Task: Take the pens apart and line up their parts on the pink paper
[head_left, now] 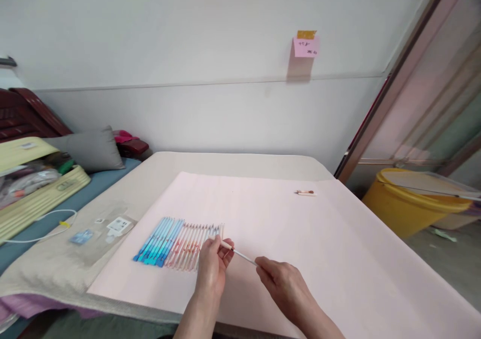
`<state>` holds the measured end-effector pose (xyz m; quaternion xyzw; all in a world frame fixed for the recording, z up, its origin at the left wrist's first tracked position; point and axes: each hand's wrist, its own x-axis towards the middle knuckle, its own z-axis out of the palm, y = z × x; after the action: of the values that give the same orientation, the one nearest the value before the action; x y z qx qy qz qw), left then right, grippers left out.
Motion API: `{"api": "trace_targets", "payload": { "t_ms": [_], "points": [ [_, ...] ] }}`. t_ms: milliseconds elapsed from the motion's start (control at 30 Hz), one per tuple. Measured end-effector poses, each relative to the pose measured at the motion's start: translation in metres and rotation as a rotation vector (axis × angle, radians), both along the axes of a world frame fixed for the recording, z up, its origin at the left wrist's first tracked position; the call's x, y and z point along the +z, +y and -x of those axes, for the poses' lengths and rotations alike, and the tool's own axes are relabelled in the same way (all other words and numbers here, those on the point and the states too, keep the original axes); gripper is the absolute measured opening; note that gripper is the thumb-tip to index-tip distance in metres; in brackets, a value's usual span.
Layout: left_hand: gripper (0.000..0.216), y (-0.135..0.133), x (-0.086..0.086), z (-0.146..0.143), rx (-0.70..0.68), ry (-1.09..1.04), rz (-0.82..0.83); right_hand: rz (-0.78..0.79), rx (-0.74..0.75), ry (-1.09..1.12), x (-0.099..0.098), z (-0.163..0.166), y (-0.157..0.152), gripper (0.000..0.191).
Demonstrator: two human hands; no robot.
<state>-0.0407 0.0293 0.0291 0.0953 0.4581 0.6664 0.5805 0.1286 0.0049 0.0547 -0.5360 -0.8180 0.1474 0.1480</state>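
My left hand is closed around a short pale pen barrel, tilted down to the right. A thin white rod, which looks like a pen refill, runs from the barrel's end to my right hand. My right fingers pinch the rod's other end; whether it sits inside the barrel is too small to tell. Just left of my left hand lies a row of pens: several blue pens, then several white pens with reddish marks. My left hand covers the row's right end.
A pale pink sheet covers the table. Small pen parts lie toward its back right. Clear plastic bags are at the left. A yellow bin stands right, and a pink note hangs on the wall.
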Motion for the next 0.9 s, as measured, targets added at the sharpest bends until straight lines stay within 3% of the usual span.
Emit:
{"api": "trace_targets", "payload": {
  "t_ms": [333, 667, 900],
  "points": [
    [0.014, 0.003, 0.003, 0.005, 0.067, -0.031, 0.007, 0.006, 0.004, 0.044, 0.005, -0.007, 0.002, 0.022],
    [0.015, -0.002, 0.000, -0.005, -0.054, -0.041, 0.000, 0.008, 0.002, 0.017, 0.001, 0.000, 0.000, 0.022],
    [0.014, 0.002, 0.001, 0.002, 0.042, -0.018, -0.001, -0.008, 0.001, 0.023, -0.001, -0.004, 0.001, 0.021]
  ]
}}
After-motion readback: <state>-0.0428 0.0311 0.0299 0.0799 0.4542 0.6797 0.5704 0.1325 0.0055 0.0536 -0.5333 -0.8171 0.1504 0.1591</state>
